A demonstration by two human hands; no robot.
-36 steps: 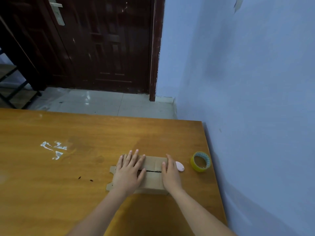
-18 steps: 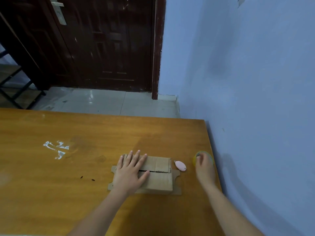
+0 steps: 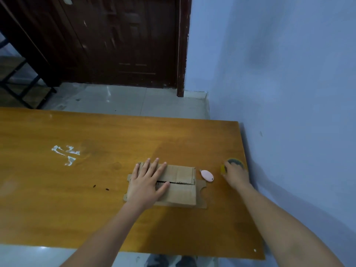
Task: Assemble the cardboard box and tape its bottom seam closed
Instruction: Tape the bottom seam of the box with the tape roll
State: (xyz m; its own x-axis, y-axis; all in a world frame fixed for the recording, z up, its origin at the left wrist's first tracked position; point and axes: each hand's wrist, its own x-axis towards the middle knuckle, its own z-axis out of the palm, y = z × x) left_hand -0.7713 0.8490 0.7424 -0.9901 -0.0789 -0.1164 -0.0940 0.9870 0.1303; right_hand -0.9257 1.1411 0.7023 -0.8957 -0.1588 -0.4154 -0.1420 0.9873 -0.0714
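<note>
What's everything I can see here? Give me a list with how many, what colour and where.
Table: one, orange-brown wood, against the wall.
Cardboard box: one, brown, on the table, seam untaped.
Pink oval object: one, just right of the box.
Tape roll: one, yellowish, near the table's right edge, mostly covered.
White marks: a patch, on the table's left part.
Door: one, dark brown, beyond the table.
Wall: one, pale blue, right.
Left hand: flat on the box.
Right hand: on the tape roll.

Pink oval gadget (image 3: pixel 207 175) on wood table (image 3: pixel 77 209); white smears (image 3: pixel 66 154); dark door (image 3: pixel 115 41), blue wall (image 3: pixel 289 74).
</note>
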